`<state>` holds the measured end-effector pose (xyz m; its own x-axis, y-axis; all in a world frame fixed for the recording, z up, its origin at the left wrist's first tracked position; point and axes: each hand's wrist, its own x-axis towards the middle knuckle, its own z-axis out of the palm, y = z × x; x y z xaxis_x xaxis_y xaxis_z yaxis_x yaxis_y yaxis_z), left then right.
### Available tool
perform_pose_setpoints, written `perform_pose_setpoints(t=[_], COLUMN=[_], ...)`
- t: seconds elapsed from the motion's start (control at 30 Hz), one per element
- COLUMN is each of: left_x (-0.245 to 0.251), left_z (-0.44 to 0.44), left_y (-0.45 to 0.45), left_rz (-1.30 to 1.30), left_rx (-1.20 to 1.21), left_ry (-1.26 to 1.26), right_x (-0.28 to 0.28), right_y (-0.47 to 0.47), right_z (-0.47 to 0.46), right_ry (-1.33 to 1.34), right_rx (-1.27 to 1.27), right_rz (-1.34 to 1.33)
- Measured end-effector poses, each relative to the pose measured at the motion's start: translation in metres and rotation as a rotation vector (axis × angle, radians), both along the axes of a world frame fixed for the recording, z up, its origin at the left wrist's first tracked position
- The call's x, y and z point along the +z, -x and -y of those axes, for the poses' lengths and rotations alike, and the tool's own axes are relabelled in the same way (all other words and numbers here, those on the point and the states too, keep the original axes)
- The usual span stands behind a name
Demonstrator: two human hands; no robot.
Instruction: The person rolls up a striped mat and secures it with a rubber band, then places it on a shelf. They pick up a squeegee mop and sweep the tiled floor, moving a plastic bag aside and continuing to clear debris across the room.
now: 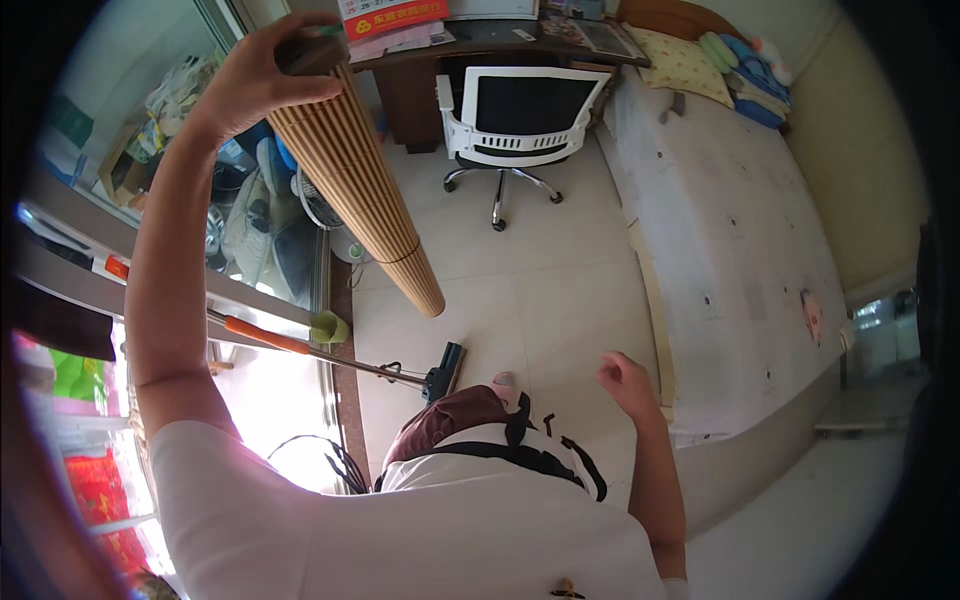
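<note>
My left hand [259, 79] is raised at the upper left and grips the top end of a rolled bamboo mat [360, 180]. The roll hangs at a slant, its lower end over the tiled floor. Inside that grip, the roll's top is partly covered by my fingers and thumb. My right hand [628, 381] hangs low beside the bed [739, 247], fingers curled in, with nothing visible in it. Below the roll, a floor squeegee or sponge mop [444, 373] leans with its orange-gripped pole [266, 334] against the door frame.
A white swivel chair [529, 112] stands before a dark desk [401, 97]. By the glass sliding door are a fan [319, 199], a green bin [328, 327] and black cables [345, 465]. A pillow [679, 64] and folded bedding [757, 82] lie on the bed.
</note>
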<state>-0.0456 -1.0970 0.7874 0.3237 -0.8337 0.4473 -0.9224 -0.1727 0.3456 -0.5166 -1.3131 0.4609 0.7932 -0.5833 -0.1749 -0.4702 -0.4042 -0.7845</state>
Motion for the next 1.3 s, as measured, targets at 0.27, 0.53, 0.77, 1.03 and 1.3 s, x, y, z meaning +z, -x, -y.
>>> perform_pose_setpoints(t=[0.27,0.53,0.77,1.03,1.3], left_x=[0.007,0.013,-0.236,-0.242,-0.243], left_z=[0.125,0.193,0.181,0.228,0.230], left_y=[0.052,0.052,0.107,0.097,0.087], left_rz=[0.190,-0.377,-0.564,-0.680,-0.043], left_rx=[0.310,0.211,0.535,0.591,0.723], left_ry=[-0.053,0.356,0.531,0.731,0.721], right_x=[0.089,0.154,0.184,0.201,0.193], right_y=[-0.245,-0.365,-0.373,-0.378,-0.386], right_z=[0.055,0.118,0.188,0.196,0.179], right_ry=[0.074,-0.336,-0.497,-0.615,-0.661], right_rx=[0.455,0.450,0.445,0.383,0.296], right_rz=[0.435,0.888,0.952,1.015,1.051])
